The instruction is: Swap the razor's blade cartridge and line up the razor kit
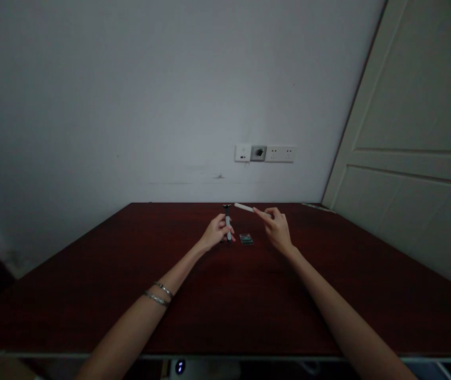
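My left hand [214, 232] is closed on a razor [228, 228], held upright with its T-shaped dark head at the top and a pale grey handle. My right hand [276, 228] pinches a slim white stick [244, 207] near its right end. The stick points left, its free tip a little to the right of the razor's head; the two are apart. On the table between my hands lies a small clear packet [246, 239] with something greenish in it, too small to make out.
The dark red tabletop [194, 322] runs back to a pale wall [130, 105]. Switches and sockets [281, 153] are set in the wall above the table. A panelled door [415, 132] stands along the right side. Below the front edge, a device with a lit display [180, 366] shows.
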Action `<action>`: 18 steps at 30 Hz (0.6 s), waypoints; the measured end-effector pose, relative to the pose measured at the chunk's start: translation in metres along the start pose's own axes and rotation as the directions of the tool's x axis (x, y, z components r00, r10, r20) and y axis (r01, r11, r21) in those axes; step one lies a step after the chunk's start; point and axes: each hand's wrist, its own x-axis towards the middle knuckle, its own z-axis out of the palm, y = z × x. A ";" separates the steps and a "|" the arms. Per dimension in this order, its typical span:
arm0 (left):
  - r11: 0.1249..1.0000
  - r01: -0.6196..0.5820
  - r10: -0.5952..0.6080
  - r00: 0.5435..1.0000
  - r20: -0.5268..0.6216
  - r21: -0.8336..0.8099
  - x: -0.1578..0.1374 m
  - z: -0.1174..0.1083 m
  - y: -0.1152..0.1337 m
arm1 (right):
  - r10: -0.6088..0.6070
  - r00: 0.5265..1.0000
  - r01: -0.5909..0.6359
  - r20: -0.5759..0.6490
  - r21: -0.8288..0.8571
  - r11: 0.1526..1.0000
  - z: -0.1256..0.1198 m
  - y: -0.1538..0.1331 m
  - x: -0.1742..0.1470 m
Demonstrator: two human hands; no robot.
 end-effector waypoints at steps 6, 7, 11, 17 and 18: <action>0.999 0.035 -0.035 0.999 0.027 0.008 -0.001 0.003 -0.002 | -0.004 1.000 0.006 -0.025 0.089 0.996 0.002 -0.010 0.003; 0.999 0.031 -0.031 0.999 0.033 0.006 -0.001 0.003 -0.002 | -0.015 1.000 0.017 -0.014 0.110 0.994 0.003 -0.013 0.004; 1.000 -0.022 0.022 1.000 -0.005 0.019 0.001 0.001 -0.003 | 0.032 0.999 -0.032 0.004 0.144 0.989 0.005 -0.006 0.000; 0.998 -0.036 0.037 0.999 -0.035 0.046 0.005 -0.005 -0.009 | 0.237 0.971 -0.225 0.026 0.421 0.879 0.000 -0.009 -0.001; 0.998 -0.035 0.037 0.999 -0.035 0.043 0.006 -0.005 -0.011 | 0.278 0.960 -0.262 0.043 0.491 0.831 -0.001 -0.019 0.001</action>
